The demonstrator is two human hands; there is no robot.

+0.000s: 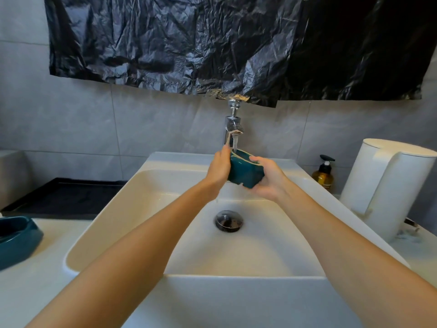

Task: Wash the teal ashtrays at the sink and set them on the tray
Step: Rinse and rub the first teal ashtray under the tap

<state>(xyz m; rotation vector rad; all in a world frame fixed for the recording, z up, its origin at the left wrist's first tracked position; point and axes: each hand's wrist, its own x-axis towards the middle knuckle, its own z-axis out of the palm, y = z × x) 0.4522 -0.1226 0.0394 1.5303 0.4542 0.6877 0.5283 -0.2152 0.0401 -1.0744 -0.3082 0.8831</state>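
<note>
I hold a teal ashtray [246, 172] with a pale rim under the chrome tap [233, 129], where water runs onto it above the white sink [146, 185]. My left hand [218, 170] grips its left side and my right hand [268, 179] holds it from the right and below, thumb on the rim. The ashtray is tilted, its opening facing the tap. A second teal ashtray [16, 240] sits on the counter at the far left. A black tray [66, 197] lies behind it, left of the sink.
The sink's drain plug [229, 221] is below my hands. An amber pump bottle [324, 174] and a tall white container [387, 188] stand to the right. Black plastic sheeting [212, 43] covers the wall above the tap.
</note>
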